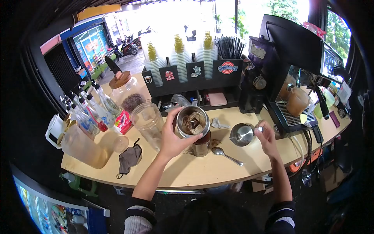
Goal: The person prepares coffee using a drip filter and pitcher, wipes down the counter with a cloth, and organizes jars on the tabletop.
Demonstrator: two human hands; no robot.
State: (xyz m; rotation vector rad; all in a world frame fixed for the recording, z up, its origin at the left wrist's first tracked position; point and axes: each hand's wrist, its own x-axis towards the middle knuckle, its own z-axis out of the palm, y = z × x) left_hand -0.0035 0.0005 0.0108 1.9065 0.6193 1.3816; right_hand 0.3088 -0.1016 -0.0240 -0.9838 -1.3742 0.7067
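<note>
My left hand point(173, 136) is wrapped round a metal cup point(196, 110), thumb along its near side. Inside the cup is brown and pale foamy content with a darker lump. Partly hidden beneath it, a second cup point(201, 149) with dark brown content stands on the counter. My right hand point(266, 137) grips the handle of a small steel pitcher point(242, 134), tilted so that its shiny inside faces me. Between the hands a metal spoon point(228, 156) lies near a brown spill point(214, 142) and a crumpled tissue point(219, 124).
A clear jar point(147, 117) stands left of my left hand, with a dark cloth mask point(130, 159) and syrup bottles point(87, 111) further left. Behind is a black organizer point(175, 87) with stacked plastic cups. An espresso machine point(292, 113) bearing a brown-filled jug point(298, 102) stands right.
</note>
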